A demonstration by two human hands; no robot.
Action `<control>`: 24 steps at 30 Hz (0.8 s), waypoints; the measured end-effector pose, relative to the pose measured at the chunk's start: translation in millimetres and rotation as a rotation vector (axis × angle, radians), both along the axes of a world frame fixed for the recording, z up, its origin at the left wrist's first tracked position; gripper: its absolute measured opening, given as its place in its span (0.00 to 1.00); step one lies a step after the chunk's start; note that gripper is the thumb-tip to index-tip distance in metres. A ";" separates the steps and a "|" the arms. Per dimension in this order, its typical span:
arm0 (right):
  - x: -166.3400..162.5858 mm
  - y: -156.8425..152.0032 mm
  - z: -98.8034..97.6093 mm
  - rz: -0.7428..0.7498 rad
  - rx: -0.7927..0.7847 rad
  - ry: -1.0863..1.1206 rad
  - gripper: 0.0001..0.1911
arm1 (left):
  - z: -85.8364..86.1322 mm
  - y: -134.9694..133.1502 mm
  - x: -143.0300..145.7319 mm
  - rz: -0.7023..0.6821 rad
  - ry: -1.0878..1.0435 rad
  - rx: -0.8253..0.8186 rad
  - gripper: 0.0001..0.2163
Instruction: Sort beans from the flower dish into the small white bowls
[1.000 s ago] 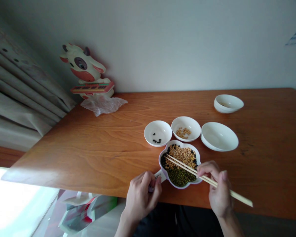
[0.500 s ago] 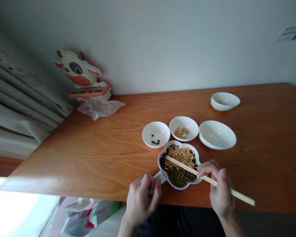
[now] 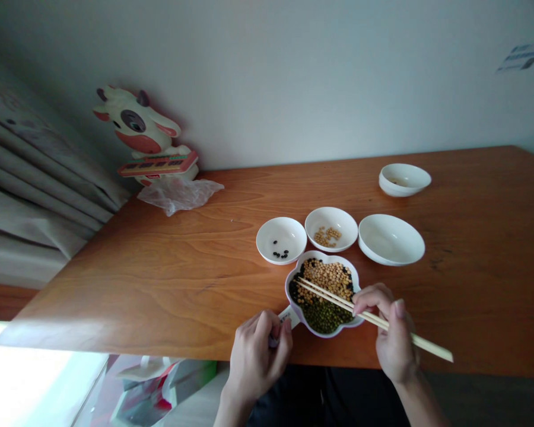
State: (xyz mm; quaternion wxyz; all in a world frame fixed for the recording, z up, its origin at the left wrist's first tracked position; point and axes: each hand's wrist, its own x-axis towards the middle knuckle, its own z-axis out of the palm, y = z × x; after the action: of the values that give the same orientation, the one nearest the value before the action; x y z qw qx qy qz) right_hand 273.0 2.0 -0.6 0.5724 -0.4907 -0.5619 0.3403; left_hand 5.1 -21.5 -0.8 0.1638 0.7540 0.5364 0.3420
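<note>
My left hand (image 3: 258,356) is closed round the handle of a white, scallop-edged dish (image 3: 358,279) at the table's front edge. Yellow soybeans (image 3: 327,276), green mung beans (image 3: 323,317) and black beans (image 3: 295,290) fill it. In my right hand (image 3: 389,332) is a pair of wooden chopsticks (image 3: 327,295); their tips rest among the beans at the dish's left side, slightly apart. Whether a bean sits between the tips, I cannot tell. Just behind the dish stand a white bowl (image 3: 267,237) with several black beans and another bowl (image 3: 345,228) holding several soybeans.
A bare white bowl (image 3: 391,240) stands to the right of these, and a further bowl (image 3: 404,179) with a little in it is near the wall. A cow-shaped toy keyboard (image 3: 149,139) and a crumpled plastic bag (image 3: 182,194) lie at the back left of the wooden table (image 3: 169,279).
The chopsticks have shifted slightly, their tips a little further apart in the beans. My left hand keeps its grip on the handle. The whole view has moved slightly.
</note>
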 end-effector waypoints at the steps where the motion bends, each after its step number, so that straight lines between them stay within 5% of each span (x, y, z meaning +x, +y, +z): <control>1: 0.0 0.2 0.0 -0.001 -0.001 0.000 0.36 | 0.4 0.0 0.1 0.000 0.000 -0.002 0.12; 24: -1.6 1.2 6.0 0.043 0.007 0.017 0.38 | 1.0 -0.3 -0.5 -0.015 0.009 0.004 0.11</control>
State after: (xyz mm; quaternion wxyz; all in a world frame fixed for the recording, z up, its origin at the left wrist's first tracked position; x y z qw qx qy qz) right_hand 271.4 3.3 5.5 0.5715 -0.4735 -0.5685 0.3550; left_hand 4.6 -21.8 0.3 0.1625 0.7599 0.5307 0.3383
